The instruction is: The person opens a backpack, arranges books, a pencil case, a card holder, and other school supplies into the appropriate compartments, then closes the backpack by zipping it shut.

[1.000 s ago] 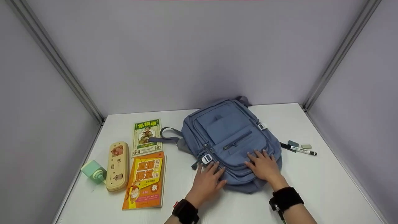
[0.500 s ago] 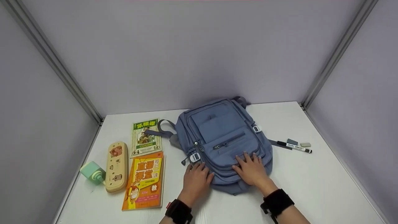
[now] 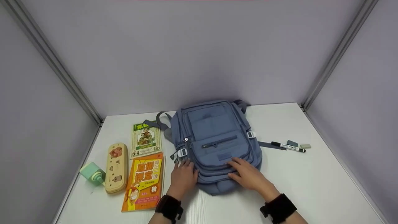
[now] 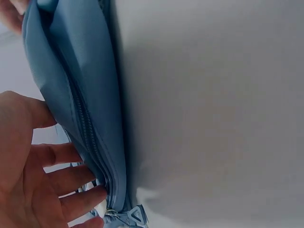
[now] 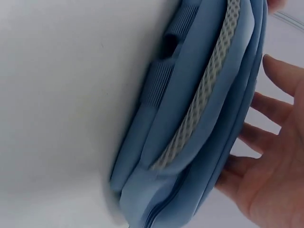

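Note:
A blue backpack (image 3: 214,130) lies on the white table, front panel up, its top toward the back wall. My left hand (image 3: 183,177) touches its lower left side by a white buckle. In the left wrist view, the fingers (image 4: 71,180) of that hand are spread, lightly bent, along a zipper seam. My right hand (image 3: 248,175) rests its fingertips on the lower right front of the bag. Seen from the right wrist, its relaxed fingers (image 5: 266,133) lie against the fabric, beside a bag edge with a mesh-covered strip.
Left of the bag are an orange book (image 3: 144,183), a green book (image 3: 146,141) partly under a strap, a cream pencil case (image 3: 116,168) and a mint bottle (image 3: 92,172). At right lie a marker (image 3: 289,147) by a dark strap and two small blocks (image 3: 305,146).
The backpack has slid left and turned straighter, with both hands moving along on it. The dark strap on the right has shifted left too, and so has the marker.

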{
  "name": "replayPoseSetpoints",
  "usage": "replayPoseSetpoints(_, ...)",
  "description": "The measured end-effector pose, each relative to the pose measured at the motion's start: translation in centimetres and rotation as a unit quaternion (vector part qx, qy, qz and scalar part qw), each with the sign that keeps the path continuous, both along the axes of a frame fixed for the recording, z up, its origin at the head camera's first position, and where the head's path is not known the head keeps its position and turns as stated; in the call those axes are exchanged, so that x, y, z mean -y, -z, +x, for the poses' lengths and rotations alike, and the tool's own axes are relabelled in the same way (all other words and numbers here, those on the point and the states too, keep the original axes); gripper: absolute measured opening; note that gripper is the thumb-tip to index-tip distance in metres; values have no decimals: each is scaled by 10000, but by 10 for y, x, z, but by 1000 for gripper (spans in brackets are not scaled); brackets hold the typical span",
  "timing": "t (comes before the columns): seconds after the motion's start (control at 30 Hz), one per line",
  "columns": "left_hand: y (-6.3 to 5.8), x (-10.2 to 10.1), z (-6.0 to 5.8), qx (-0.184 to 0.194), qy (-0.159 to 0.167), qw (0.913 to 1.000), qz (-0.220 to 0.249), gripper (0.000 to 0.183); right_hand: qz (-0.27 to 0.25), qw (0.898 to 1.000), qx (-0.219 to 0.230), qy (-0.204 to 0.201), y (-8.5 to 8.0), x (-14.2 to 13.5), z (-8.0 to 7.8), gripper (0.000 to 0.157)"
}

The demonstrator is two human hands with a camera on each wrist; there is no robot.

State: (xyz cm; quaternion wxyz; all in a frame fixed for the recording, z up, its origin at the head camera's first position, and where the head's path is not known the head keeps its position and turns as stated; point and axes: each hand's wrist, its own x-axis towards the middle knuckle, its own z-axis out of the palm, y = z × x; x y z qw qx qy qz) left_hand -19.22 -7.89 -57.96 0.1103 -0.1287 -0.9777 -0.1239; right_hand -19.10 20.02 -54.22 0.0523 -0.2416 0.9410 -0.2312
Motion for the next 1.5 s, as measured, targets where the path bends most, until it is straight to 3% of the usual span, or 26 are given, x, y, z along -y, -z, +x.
replayPoseSetpoints(0.1, -2, 10, -6, 253, 111, 9996, -33, 37, -16, 9988, -486, 84, 0, -4, -4, 48)
replayPoseSetpoints(0.23, -3, 23, -15, 554, 235, 9981, -89, 40, 346, 9915, -1146, 513, 3, -9, -12, 49)
replayPoseSetpoints(0.37, -5, 33, -22, 758, 198, 9969, -72, 42, 701, 9906, -783, 871, 10, -7, -18, 53)
replayPoseSetpoints(0.5, -4, 41, -26, 683, 154, 9975, 14, 40, 697, 9940, -257, 798, 21, -1, -21, 53)
replayPoseSetpoints(0.6, -2, 45, -27, 631, 133, 9973, 363, 37, 608, 9958, -92, 673, 28, 2, -22, 53)
replayPoseSetpoints(0.7, 0, 49, -29, 635, 19, 9924, 1054, 35, 555, 9963, 23, 650, 31, 2, -24, 52)
replayPoseSetpoints(0.77, 0, 51, -32, 437, -152, 9877, 1491, 31, 521, 9964, 116, 659, 30, 1, -25, 52)
replayPoseSetpoints(0.83, 1, 55, -38, 6, -383, 9854, 1657, 24, 492, 9966, 195, 637, 29, 0, -26, 53)
replayPoseSetpoints(0.97, 4, 64, -50, -1030, -847, 9824, 1305, 13, 528, 9968, 350, 493, 26, 1, -29, 55)
replayPoseSetpoints(1.03, 6, 68, -56, -1148, -1012, 9805, 1234, 13, 554, 9968, 404, 407, 25, 1, -31, 55)
replayPoseSetpoints(1.23, 7, 69, -70, -411, -1227, 9661, 2233, 26, 579, 9959, 592, 363, 22, 0, -34, 55)
replayPoseSetpoints(1.4, 12, 69, -77, 78, -1453, 9627, 2282, 37, 612, 9955, 648, 323, 19, 0, -34, 55)
replayPoseSetpoints(1.5, 13, 66, -80, 344, -1578, 9547, 2500, 37, 690, 9950, 665, 296, 17, 0, -34, 54)
